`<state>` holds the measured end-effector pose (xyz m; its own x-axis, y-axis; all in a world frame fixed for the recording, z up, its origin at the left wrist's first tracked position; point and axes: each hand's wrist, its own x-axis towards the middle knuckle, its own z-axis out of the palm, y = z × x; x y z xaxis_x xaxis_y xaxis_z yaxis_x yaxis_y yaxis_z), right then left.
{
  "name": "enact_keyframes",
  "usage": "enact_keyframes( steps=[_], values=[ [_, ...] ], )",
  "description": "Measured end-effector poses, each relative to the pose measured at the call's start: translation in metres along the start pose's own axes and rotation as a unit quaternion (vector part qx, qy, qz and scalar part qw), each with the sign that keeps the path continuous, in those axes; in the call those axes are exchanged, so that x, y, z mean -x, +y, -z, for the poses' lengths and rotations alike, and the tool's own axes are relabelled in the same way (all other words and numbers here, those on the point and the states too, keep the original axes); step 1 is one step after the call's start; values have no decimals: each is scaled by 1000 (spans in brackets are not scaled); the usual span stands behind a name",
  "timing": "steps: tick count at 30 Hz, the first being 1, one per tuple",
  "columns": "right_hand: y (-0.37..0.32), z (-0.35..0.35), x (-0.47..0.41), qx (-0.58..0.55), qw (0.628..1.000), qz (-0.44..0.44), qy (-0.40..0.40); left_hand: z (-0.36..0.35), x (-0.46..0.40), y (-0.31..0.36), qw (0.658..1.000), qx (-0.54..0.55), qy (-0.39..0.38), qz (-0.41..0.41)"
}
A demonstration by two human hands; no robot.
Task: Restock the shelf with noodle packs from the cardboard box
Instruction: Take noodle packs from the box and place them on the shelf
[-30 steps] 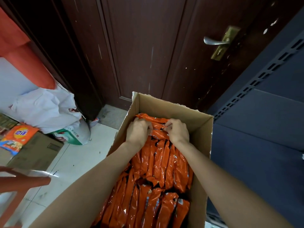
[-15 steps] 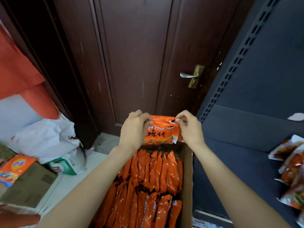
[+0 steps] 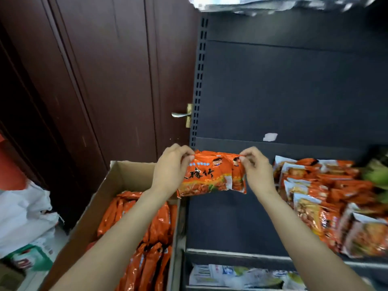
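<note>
Both hands pinch the top corners of orange noodle packs (image 3: 212, 177), left hand (image 3: 171, 170) and right hand (image 3: 257, 171), above the shelf's (image 3: 220, 223) left edge, beside the open box (image 3: 100, 198).

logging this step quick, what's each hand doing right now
Left hand: pinching the top left corner of the orange noodle pack.
Right hand: pinching the same pack's top right corner.

Both forearms are bare to the frame's edge (no sleeves, rings or watch visible).
</note>
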<state>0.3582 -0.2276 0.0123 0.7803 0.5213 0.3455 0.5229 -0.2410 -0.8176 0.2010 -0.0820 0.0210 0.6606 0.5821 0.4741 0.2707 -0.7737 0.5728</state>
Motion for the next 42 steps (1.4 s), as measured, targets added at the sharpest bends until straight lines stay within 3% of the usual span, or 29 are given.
enact_keyframes(
  steps=[9,15,26,32,37,42],
  values=[
    [116,154,38,45,998,-36,-39,-130,44,130,997,-7,-78,-23],
    [185,215,57,87,989,-99,-75,-195,73,183,994,-2,-112,-6],
    [227,239,59,149,979,-112,-84,-262,88,214,990,-41,-132,19],
    [225,247,71,138,951,-91,-260,-278,88,212,993,-19,-110,31],
    [229,236,72,194,965,-51,-168,-282,89,213,989,23,-144,11],
    [233,236,70,231,960,-43,-155,-258,92,195,976,12,-215,29]
  ],
)
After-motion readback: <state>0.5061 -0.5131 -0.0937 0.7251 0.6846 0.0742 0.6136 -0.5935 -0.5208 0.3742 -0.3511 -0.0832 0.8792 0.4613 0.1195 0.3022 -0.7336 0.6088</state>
